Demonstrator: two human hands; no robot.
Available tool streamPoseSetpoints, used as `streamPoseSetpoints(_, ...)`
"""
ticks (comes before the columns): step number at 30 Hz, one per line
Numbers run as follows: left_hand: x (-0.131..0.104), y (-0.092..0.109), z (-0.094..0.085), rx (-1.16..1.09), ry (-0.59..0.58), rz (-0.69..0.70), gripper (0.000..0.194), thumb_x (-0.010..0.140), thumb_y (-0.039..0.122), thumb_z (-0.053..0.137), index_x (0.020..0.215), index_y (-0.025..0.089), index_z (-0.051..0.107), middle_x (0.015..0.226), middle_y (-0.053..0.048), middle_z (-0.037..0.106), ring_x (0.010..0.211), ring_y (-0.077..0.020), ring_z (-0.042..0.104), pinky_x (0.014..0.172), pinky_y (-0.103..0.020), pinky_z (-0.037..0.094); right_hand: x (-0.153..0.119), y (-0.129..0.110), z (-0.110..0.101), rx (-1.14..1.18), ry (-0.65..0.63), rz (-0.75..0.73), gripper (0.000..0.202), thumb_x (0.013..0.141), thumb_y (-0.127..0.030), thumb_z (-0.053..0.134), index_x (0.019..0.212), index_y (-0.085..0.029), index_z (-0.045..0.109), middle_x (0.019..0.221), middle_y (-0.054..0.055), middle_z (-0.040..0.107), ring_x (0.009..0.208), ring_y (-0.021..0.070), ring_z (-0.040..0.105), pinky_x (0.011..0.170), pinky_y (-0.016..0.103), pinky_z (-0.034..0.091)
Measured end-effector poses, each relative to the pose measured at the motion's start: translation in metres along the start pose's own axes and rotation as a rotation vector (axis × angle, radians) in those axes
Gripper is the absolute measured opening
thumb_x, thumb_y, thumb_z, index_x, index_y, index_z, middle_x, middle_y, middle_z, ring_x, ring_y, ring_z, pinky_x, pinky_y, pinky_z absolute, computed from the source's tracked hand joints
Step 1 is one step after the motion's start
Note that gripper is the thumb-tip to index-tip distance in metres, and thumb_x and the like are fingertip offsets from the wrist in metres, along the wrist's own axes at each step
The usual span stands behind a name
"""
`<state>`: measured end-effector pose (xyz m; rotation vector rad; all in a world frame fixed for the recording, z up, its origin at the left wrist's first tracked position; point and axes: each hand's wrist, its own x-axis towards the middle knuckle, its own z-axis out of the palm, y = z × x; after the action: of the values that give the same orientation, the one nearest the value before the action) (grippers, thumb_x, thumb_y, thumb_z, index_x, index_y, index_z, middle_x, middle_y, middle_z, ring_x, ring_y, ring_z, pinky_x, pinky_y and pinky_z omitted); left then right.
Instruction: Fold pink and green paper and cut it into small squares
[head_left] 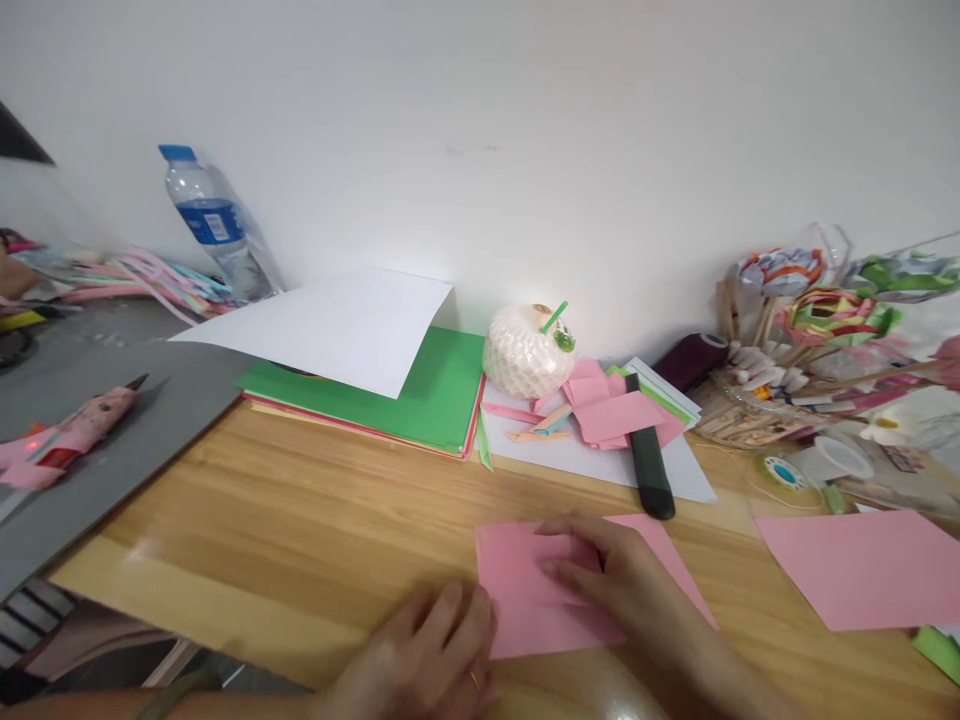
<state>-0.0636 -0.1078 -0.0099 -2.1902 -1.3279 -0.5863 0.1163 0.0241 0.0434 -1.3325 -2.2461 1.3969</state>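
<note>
A sheet of pink paper (pixel 540 635) lies on the wooden table right in front of me. My left hand (pixel 442 650) is at its left edge with fingers curled in, apparently pinching that edge; the fingertips are partly hidden. Over the sheet's middle is my right hand (pixel 611 570), thumb and fingers bent around a smaller pink paper piece (pixel 551 590) that lies on the sheet. Its outline is faint against the same pink. Just beyond the sheet rests a dark green box cutter (pixel 651 475), on white paper beside folded pink papers (pixel 615 415).
Behind stand a white textured ball-shaped ornament (pixel 525 355), stacked green paper (pixel 442 385) and a water bottle (pixel 214 230). A glue gun (pixel 75 435) lies on a grey mat (pixel 172 390) at left. At right are another pink sheet (pixel 862 570), tape (pixel 784 473) and paper flowers (pixel 836 315).
</note>
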Motion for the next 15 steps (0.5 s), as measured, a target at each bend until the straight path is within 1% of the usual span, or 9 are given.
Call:
streamPoseSetpoints(3,0.0019,-0.0004,0.0036,-0.039,0.017,-0.024,0.025,0.09,0.032,0.044,0.088,0.016,0.063,0.09,-0.001,0.063,0.081,-0.0164,0.056,0.073,-0.031,0.04,0.0018,0.0027,0.0012,0.001,-0.005,0.025,0.021,0.075,-0.028,0.057,0.094,-0.021,0.065,0.1,0.004,0.067,0.097,0.0226,0.059,0.086,0.037,0.043)
streamPoseSetpoints(5,0.0012,0.0003,0.0057,-0.044,0.003,-0.031,0.023,0.089,0.031,0.045,0.087,0.016,0.063,0.089,-0.001,0.063,0.08,-0.016,0.056,0.073,-0.03,0.04,0.0033,0.0041,0.002,-0.004,-0.001,0.033,0.023,0.074,-0.026,0.058,0.096,-0.02,0.065,0.101,0.005,0.067,0.098,0.0226,0.058,0.089,0.038,0.042)
streamPoseSetpoints(7,-0.0003,0.0011,0.0067,-0.032,-0.014,-0.034,0.021,0.089,0.029,0.046,0.089,0.016,0.063,0.089,-0.001,0.063,0.08,-0.0155,0.056,0.072,-0.03,0.041,0.0048,0.0037,0.0025,0.002,-0.013,0.043,0.026,0.074,-0.026,0.057,0.098,-0.02,0.064,0.103,0.005,0.067,0.098,0.0226,0.059,0.088,0.038,0.043)
streamPoseSetpoints(9,-0.0021,0.0016,0.0069,-0.022,-0.028,-0.032,0.02,0.089,0.028,0.047,0.092,0.016,0.063,0.09,-0.001,0.063,0.081,-0.0153,0.056,0.073,-0.03,0.041,0.0063,0.0015,0.0026,0.018,-0.034,0.062,0.026,0.074,-0.027,0.056,0.098,-0.02,0.064,0.098,0.005,0.067,0.095,0.023,0.06,0.083,0.037,0.046)
streamPoseSetpoints(12,-0.004,0.0022,0.0072,-0.022,-0.041,-0.03,0.021,0.09,0.028,0.045,0.095,0.016,0.062,0.089,-0.001,0.064,0.082,-0.015,0.057,0.074,-0.029,0.042,0.0082,-0.0027,0.0023,0.044,-0.075,0.085,0.022,0.075,-0.027,0.053,0.094,-0.021,0.063,0.085,0.003,0.067,0.091,0.0233,0.061,0.073,0.035,0.05)
streamPoseSetpoints(15,-0.004,0.0027,0.0084,-0.025,-0.016,-0.044,0.022,0.09,0.027,0.044,0.094,0.016,0.063,0.086,0.0,0.064,0.079,-0.0143,0.057,0.073,-0.029,0.043,0.0101,-0.0048,0.002,0.067,-0.118,0.096,0.021,0.076,-0.027,0.052,0.094,-0.022,0.062,0.081,0.002,0.066,0.088,0.0223,0.061,0.064,0.03,0.051)
